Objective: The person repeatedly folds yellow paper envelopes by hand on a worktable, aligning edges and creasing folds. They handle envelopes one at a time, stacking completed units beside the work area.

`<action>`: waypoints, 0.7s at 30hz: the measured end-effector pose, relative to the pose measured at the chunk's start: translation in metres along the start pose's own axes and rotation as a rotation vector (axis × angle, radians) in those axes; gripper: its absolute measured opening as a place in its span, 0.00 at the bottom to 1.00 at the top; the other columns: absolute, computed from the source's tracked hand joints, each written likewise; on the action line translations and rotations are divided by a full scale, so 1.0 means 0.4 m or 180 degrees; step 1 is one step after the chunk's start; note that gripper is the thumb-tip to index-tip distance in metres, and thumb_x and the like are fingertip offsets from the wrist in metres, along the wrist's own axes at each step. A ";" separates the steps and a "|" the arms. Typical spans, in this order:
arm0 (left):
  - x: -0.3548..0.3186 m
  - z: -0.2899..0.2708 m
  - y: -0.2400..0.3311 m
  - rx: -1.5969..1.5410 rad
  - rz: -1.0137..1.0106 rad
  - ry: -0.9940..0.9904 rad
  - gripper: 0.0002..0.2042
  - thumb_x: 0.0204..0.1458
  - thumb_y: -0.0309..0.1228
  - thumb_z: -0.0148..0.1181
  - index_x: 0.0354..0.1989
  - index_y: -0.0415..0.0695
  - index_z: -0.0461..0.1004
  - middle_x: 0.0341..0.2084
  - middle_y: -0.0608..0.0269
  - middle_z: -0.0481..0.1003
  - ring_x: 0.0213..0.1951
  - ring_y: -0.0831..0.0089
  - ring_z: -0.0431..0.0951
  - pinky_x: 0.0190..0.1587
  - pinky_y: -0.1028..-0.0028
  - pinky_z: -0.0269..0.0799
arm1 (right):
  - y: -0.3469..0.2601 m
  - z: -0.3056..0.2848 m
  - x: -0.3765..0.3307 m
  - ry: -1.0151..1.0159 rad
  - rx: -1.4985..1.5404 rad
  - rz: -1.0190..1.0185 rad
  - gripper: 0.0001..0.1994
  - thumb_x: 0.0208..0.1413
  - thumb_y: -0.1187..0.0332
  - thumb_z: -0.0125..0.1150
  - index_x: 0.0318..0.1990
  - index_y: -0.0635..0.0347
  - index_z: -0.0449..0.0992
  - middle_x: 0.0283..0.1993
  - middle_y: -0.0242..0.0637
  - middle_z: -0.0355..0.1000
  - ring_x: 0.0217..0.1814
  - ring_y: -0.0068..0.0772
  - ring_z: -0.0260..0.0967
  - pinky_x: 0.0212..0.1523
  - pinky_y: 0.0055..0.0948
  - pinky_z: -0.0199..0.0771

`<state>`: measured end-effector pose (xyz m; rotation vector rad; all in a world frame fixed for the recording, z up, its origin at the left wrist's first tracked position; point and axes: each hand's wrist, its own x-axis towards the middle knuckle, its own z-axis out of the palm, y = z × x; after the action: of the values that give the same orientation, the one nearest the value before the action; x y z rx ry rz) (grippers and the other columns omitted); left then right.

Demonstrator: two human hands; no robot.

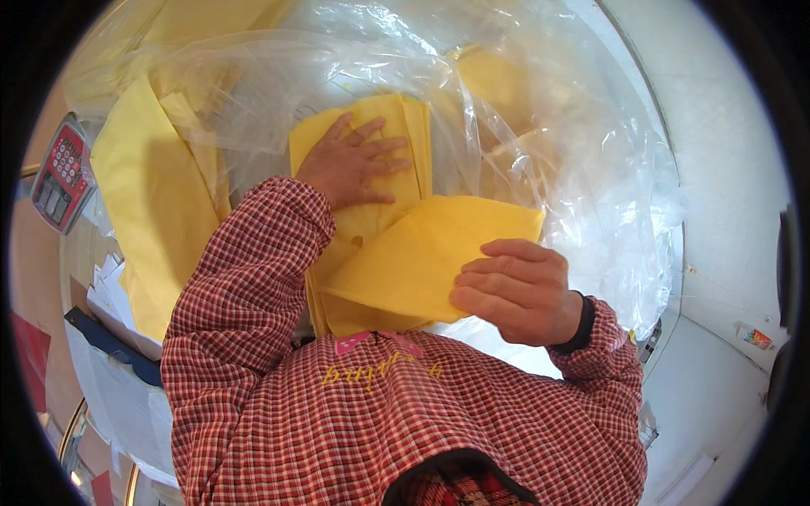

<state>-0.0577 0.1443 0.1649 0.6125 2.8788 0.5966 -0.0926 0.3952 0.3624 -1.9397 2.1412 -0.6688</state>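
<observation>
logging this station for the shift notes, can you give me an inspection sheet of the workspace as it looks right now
surface: mostly hidden under a large clear plastic bag and yellow sheets; bare top not visible
job's things: a stack of yellow sheets lies inside the plastic; one loose yellow sheet is lifted over its near end
clutter: more yellow sheets at the left, white papers below them
grippers: left hand lies flat, fingers spread, on the stack; right hand pinches the loose sheet's edge
cables: nothing seen
surroundings: a device with a red keypad at far left, white wall at right
</observation>
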 end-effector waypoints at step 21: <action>-0.070 0.026 0.087 -0.0251 -0.0039 0.0142 0.17 0.62 0.47 0.49 0.58 0.71 0.74 0.67 0.81 0.63 0.74 0.66 0.46 0.73 0.46 0.24 | 0.054 -0.005 -0.068 0.0252 -0.0177 0.0284 0.06 0.46 0.72 0.69 0.33 0.54 0.80 0.33 0.30 0.80 0.39 0.30 0.80 0.47 0.36 0.78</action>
<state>-0.0177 0.1654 0.1711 0.5771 2.8817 0.7270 -0.1093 0.4232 0.3502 -1.8612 2.3022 -0.6877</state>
